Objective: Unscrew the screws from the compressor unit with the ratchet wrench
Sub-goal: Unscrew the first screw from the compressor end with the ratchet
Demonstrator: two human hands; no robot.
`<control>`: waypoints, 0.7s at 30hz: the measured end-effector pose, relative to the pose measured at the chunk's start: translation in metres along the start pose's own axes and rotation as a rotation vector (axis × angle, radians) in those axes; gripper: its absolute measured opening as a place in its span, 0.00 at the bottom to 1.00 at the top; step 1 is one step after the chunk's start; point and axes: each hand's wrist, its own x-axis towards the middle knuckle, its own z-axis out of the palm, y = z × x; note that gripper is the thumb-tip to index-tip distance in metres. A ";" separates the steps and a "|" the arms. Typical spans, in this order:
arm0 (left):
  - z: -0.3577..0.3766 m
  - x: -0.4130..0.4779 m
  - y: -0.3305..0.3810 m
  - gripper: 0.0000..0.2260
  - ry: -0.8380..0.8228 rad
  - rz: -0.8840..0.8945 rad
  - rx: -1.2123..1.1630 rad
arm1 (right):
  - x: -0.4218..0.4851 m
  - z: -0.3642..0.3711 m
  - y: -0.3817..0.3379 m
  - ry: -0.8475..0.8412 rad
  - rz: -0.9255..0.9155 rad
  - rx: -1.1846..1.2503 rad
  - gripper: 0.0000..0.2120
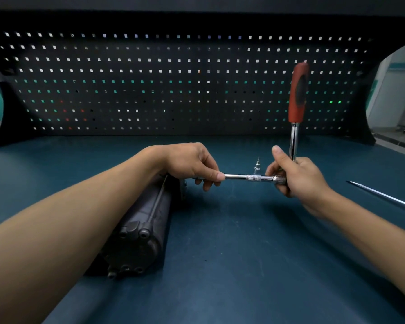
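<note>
Gleaming knurled chrome ratchet wrench (255, 177)

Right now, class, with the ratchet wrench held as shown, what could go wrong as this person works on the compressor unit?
1. The left hand pinches the extension bar near the compressor unit; if the bar slips, fingers could get caught.
2. The right hand holds the ratchet wrench at its head, not the red handle, so leverage looks poor.
3. A small bit stands upright nearby and could be knocked over.
</note>
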 end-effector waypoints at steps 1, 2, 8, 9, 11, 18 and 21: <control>0.000 0.000 0.000 0.10 0.001 0.000 -0.004 | 0.000 0.000 -0.001 0.002 0.023 0.008 0.29; 0.000 0.001 0.000 0.10 0.002 -0.001 -0.007 | 0.000 0.000 -0.001 0.003 0.047 0.015 0.29; -0.001 0.001 -0.001 0.09 0.003 0.001 -0.015 | -0.001 -0.001 -0.006 -0.049 0.242 0.107 0.28; -0.001 0.001 -0.001 0.09 0.003 0.001 -0.014 | -0.002 -0.001 -0.007 -0.069 0.277 0.126 0.27; -0.002 0.002 -0.002 0.08 0.001 0.003 -0.013 | -0.002 -0.003 -0.008 -0.107 0.341 0.155 0.25; 0.001 0.004 -0.003 0.09 0.003 -0.004 0.039 | -0.001 -0.006 0.000 -0.164 0.382 0.074 0.17; 0.002 0.006 -0.001 0.13 -0.024 -0.040 0.107 | -0.002 -0.006 0.005 -0.121 0.225 -0.025 0.20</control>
